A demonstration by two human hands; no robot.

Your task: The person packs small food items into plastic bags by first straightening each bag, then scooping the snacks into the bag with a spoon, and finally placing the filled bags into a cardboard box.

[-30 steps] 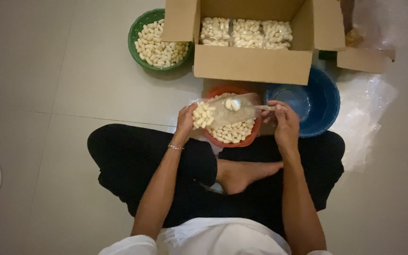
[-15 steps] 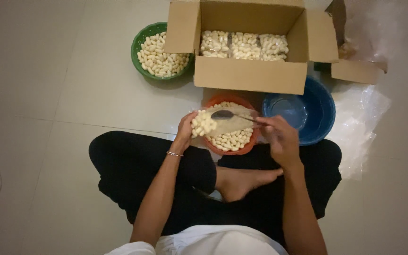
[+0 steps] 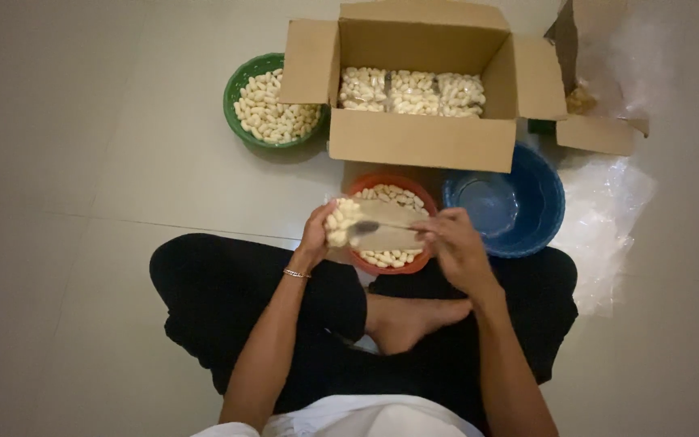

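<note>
I sit cross-legged on the floor. My left hand [image 3: 317, 235] holds a clear plastic bag [image 3: 370, 226] partly filled with pale oval pieces, lying sideways over an orange bowl [image 3: 388, 260] of the same pieces. My right hand [image 3: 455, 247] grips the handle of a metal spoon [image 3: 364, 228], whose bowl is pushed into the bag's mouth, close to the pieces at the left end. A thin bracelet circles my left wrist.
A green basket [image 3: 240, 85] of the pale pieces stands at the back left. An open cardboard box [image 3: 422, 137] holds three filled bags. A blue basin [image 3: 527, 218] sits to the right, with crumpled clear plastic [image 3: 608, 210] and another cardboard box [image 3: 600, 133] beyond it.
The spoon was above the bowl with a load, then swung left; now its bowl is inside the bag. The bag has tipped more to the side in my left hand.
</note>
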